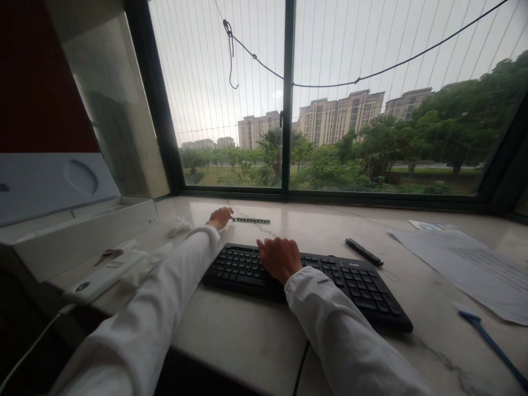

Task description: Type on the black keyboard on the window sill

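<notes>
A black keyboard [355, 280] lies on a pale marble sill in front of me. My right hand [279, 257] rests on its upper left keys with the fingers curled downward. My left hand [219, 218] reaches beyond the keyboard's far left corner and touches the near end of a thin dark strip [251, 220] lying flat on the sill. The fingers of that hand are bent around the strip's end, so I cannot tell whether they grip it. Both arms wear white sleeves.
An open white box [78, 231] stands at the left, with a white device [103, 278] and keys beside it. A crumpled white tissue [178, 226] lies near my left hand. A black bar [363, 252], papers [466, 264] and a blue tool [490, 344] are at the right. A window fills the back.
</notes>
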Available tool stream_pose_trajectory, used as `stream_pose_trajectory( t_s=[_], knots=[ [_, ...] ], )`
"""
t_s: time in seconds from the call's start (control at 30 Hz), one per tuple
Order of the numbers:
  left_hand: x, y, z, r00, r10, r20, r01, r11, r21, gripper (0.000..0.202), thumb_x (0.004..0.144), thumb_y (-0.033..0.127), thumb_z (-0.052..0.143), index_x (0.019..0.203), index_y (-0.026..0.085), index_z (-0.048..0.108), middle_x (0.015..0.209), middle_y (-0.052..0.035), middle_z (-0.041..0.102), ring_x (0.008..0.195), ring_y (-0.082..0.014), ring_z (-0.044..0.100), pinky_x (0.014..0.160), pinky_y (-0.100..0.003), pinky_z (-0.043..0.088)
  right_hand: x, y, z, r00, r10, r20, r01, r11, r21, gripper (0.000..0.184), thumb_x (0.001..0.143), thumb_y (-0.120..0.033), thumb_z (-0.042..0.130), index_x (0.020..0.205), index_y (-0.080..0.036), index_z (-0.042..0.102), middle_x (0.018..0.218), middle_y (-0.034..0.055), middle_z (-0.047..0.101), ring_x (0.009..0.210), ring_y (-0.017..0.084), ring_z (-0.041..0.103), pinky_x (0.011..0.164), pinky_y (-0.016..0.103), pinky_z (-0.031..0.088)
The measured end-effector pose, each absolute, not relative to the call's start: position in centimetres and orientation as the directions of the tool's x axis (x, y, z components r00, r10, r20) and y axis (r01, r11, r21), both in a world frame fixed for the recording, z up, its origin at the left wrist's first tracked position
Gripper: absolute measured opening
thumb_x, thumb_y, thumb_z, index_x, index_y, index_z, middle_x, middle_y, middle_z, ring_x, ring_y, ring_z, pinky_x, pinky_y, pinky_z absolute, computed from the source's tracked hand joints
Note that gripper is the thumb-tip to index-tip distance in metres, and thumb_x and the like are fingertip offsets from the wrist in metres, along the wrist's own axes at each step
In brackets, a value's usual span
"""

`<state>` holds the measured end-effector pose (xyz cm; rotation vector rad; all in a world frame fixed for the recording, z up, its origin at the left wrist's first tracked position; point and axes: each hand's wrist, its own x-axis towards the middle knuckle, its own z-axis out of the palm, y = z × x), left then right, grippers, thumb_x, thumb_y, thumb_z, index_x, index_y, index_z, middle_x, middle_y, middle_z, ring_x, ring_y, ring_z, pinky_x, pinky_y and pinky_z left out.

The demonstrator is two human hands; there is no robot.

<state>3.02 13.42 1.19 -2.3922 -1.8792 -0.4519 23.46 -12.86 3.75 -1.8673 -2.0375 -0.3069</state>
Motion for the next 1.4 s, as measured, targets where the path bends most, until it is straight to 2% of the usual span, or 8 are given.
stream_pose_trajectory(
  t_s=[0.13, 0.4, 0.63, 0.73, 0.87, 0.97, 1.07, 1.4],
  knots=[
    [3.3, 12.2, 1.3, 0.256, 0.932, 0.257, 0.950, -0.291, 0.109, 0.035, 0.081, 0.027, 0.055, 0.117, 0.031, 0.055, 0.124, -0.0031, 0.055, 0.112, -0.0202, 0.052, 0.095, -0.030, 0.038, 22.7, -13.3, 4.0, -0.058, 0.907, 0.417, 0.988, 0.113, -0.109, 0.056, 0.093, -0.044, 0.022, 0.081, -0.015, 0.069, 0.083, 0.0142, 0.069, 0.079, 0.021, 0.064, 0.071, 0.032, 0.040],
    [5.1, 11.8, 1.6, 0.183, 0.950, 0.254, 0.962, -0.226, 0.153, 0.013, 0.074, 0.023, 0.062, 0.084, 0.019, 0.069, 0.093, -0.0106, 0.067, 0.093, -0.0232, 0.061, 0.083, -0.032, 0.045, 22.4, -13.3, 3.9, -0.076, 0.898, 0.434, 0.992, 0.114, -0.062, 0.057, 0.093, -0.044, 0.020, 0.080, -0.018, 0.068, 0.080, 0.0125, 0.069, 0.075, 0.023, 0.065, 0.068, 0.034, 0.041],
    [3.8, 8.7, 3.4, 0.136, 0.939, 0.316, 0.945, -0.219, 0.244, 0.022, 0.080, 0.034, 0.058, 0.093, 0.019, 0.067, 0.097, -0.0091, 0.067, 0.091, -0.0197, 0.061, 0.082, -0.028, 0.045, 22.2, -13.5, 4.1, -0.093, 0.908, 0.409, 0.993, 0.115, -0.029, 0.057, 0.093, -0.045, 0.019, 0.083, -0.019, 0.068, 0.081, 0.0118, 0.069, 0.076, 0.023, 0.065, 0.068, 0.035, 0.041],
    [2.8, 6.3, 5.0, 0.163, 0.929, 0.333, 0.921, -0.265, 0.287, 0.025, 0.081, 0.039, 0.057, 0.096, 0.022, 0.067, 0.097, -0.0038, 0.067, 0.070, -0.0114, 0.063, 0.074, -0.022, 0.047, 22.2, -13.6, 4.1, -0.112, 0.904, 0.413, 0.991, 0.131, -0.019, 0.056, 0.093, -0.045, 0.020, 0.081, -0.020, 0.068, 0.080, 0.0114, 0.069, 0.075, 0.025, 0.064, 0.067, 0.036, 0.041],
    [1.8, 2.2, 6.7, 0.314, 0.872, 0.377, 0.758, -0.469, 0.453, 0.029, 0.079, 0.041, 0.059, 0.097, 0.020, 0.066, 0.097, -0.0019, 0.067, 0.047, -0.0040, 0.054, 0.054, -0.019, 0.046, 22.1, -13.8, 4.2, -0.116, 0.905, 0.409, 0.991, 0.133, -0.013, 0.057, 0.092, -0.047, 0.019, 0.082, -0.020, 0.069, 0.081, 0.0120, 0.069, 0.076, 0.025, 0.064, 0.067, 0.035, 0.040],
    [1.4, -0.8, 6.7, 0.452, 0.822, 0.347, 0.610, -0.569, 0.551, 0.034, 0.075, 0.045, 0.062, 0.095, 0.018, 0.067, 0.096, -0.0042, 0.067, 0.048, -0.0042, 0.053, 0.045, -0.018, 0.042, 21.8, -13.9, 4.2, -0.122, 0.913, 0.389, 0.991, 0.134, -0.004, 0.058, 0.092, -0.048, 0.019, 0.084, -0.021, 0.069, 0.083, 0.0120, 0.069, 0.077, 0.024, 0.064, 0.069, 0.035, 0.040],
    [1.4, -2.5, 5.8, 0.549, 0.780, 0.299, 0.513, -0.597, 0.617, 0.038, 0.072, 0.047, 0.064, 0.095, 0.017, 0.068, 0.092, -0.0049, 0.067, 0.049, -0.0047, 0.052, 0.044, -0.018, 0.041, 21.5, -13.9, 4.1, -0.139, 0.919, 0.369, 0.989, 0.144, 0.014, 0.060, 0.092, -0.049, 0.017, 0.086, -0.022, 0.069, 0.084, 0.0112, 0.069, 0.078, 0.025, 0.064, 0.069, 0.036, 0.040],
    [1.6, -1.9, 4.3, 0.653, 0.722, 0.230, 0.496, -0.637, 0.591, 0.029, 0.064, 0.038, 0.072, 0.084, 0.017, 0.073, 0.074, -0.0023, 0.069, 0.067, -0.0103, 0.058, 0.060, -0.019, 0.042, 20.9, -13.6, 3.4, -0.177, 0.935, 0.306, 0.984, 0.164, 0.070, 0.063, 0.091, -0.051, 0.012, 0.091, -0.023, 0.068, 0.086, 0.0122, 0.068, 0.081, 0.025, 0.063, 0.071, 0.036, 0.039]
  ],
)
